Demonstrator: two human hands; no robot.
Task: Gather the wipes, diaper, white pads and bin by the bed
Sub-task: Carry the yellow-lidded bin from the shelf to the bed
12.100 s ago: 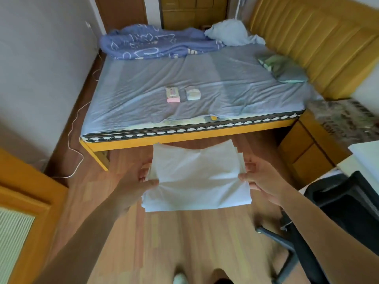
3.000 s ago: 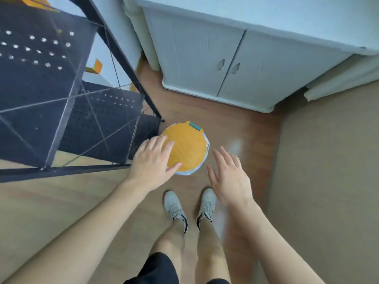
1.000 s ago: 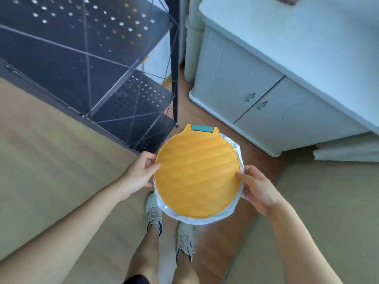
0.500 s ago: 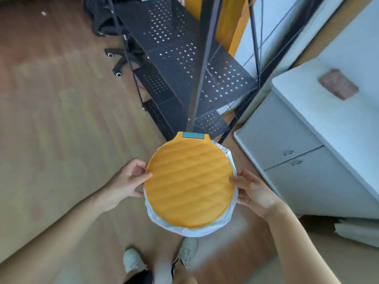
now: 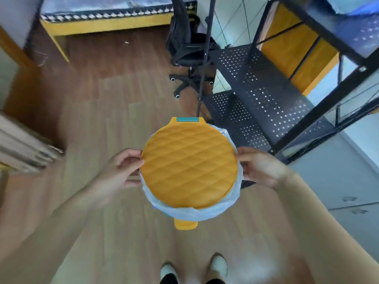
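Observation:
I hold a round bin [image 5: 189,165] with a quilted orange lid, a teal tab at its far edge and a white bag liner around the rim, in the air above the wooden floor. My left hand [image 5: 121,168] grips its left side and my right hand [image 5: 259,166] grips its right side. The bed [image 5: 106,16], with a yellow frame and patterned trim, lies at the top left, well ahead of the bin. The wipes, diaper and white pads are out of sight.
A black office chair [image 5: 189,48] stands ahead to the right. A black perforated metal shelf [image 5: 266,93] fills the right side, with grey cabinets [image 5: 348,181] beyond it. A wooden door edge [image 5: 18,144] is at the left. My feet [image 5: 194,269] show at the bottom.
I have turned left with the bin held in both hands. The bed and chair have come into view, and the shelf and cabinets have slid to the right.

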